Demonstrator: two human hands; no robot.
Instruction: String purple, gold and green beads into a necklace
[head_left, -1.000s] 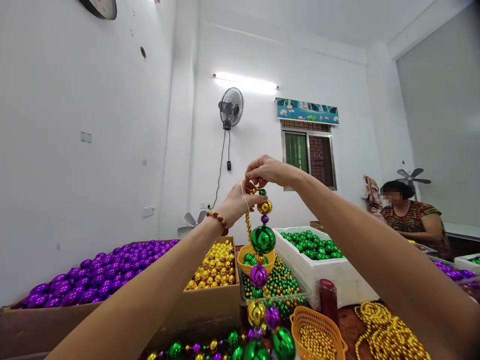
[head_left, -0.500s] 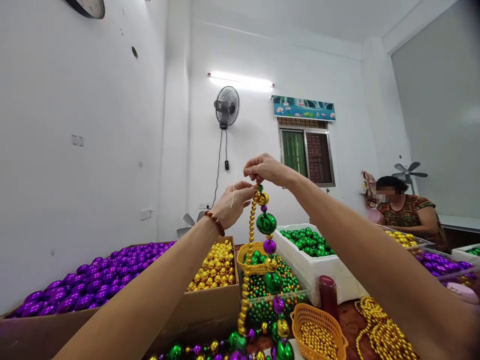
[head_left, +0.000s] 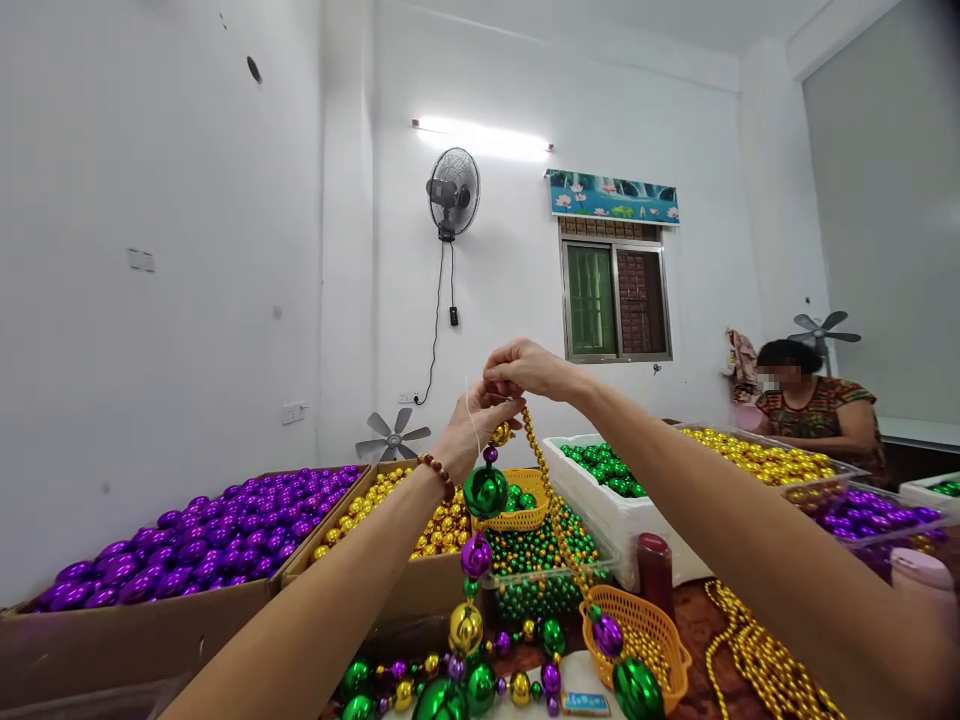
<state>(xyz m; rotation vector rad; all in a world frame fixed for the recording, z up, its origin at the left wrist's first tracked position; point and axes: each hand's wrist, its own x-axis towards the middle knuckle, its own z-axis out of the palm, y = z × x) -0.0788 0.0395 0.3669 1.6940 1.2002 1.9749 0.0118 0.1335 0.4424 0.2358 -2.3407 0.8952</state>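
My left hand [head_left: 478, 428], with a brown bead bracelet [head_left: 439, 474] at the wrist, pinches the top of a bead necklace [head_left: 486, 492]. One side of the necklace hangs with large green, purple and gold beads; the other is a run of small gold beads [head_left: 536, 450]. Just above, my right hand [head_left: 529, 368] is closed, its fingertips pressed together by the thin white thread [head_left: 470, 412] at the necklace's top. A loose thread end stands up beside my left hand. The fingertips largely hide where thread and beads meet. The necklace's lower part lies on the table.
Boxes of purple beads [head_left: 187, 535] and gold beads [head_left: 375, 500] stand left. Ahead are a clear tub of small beads [head_left: 540, 595], a yellow basket [head_left: 679, 665] and a white foam box [head_left: 600, 510]. Gold bead strands [head_left: 757, 650] lie right. A person [head_left: 821, 405] sits farther right.
The necklace has turned: its large-bead side now hangs left of the gold run, where it hung right before. Both hands sit slightly lower in view, still close together.
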